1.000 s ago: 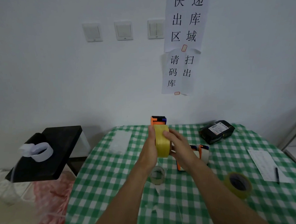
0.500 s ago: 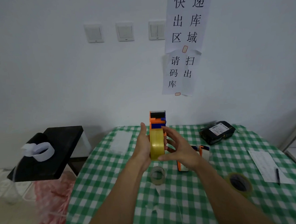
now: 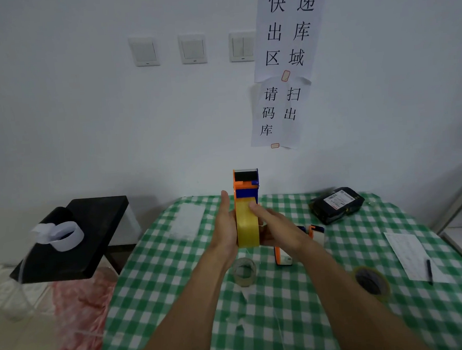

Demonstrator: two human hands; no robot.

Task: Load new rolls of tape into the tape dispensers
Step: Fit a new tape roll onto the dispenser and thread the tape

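Green-checked cloth covers the table (image 3: 154, 274), and above it the person holds an orange-and-blue tape dispenser (image 3: 246, 184) upright in mid-air, with a yellow roll (image 3: 246, 228) sitting in its frame between the two hands. The left hand (image 3: 225, 229) lies flat against the roll's left side, fingers straight up. The right hand (image 3: 279, 231) cups the other side, with a forefinger (image 3: 253, 206) laid on the tape's face just under the blue bar. I can't tell whether its hidden fingers curl round the frame. To my eye that is a squeeze more than a real hold: if either palm eases, the dispenser could tip or fall onto the clear roll (image 3: 244, 271) directly below the grip. The loose end may also stick back down or cling to that finger before it is threaded, and the cutter sits right above it. A second dispenser (image 3: 316, 233) lies just behind the right wrist, and a spare roll (image 3: 371, 281) well off to its right.
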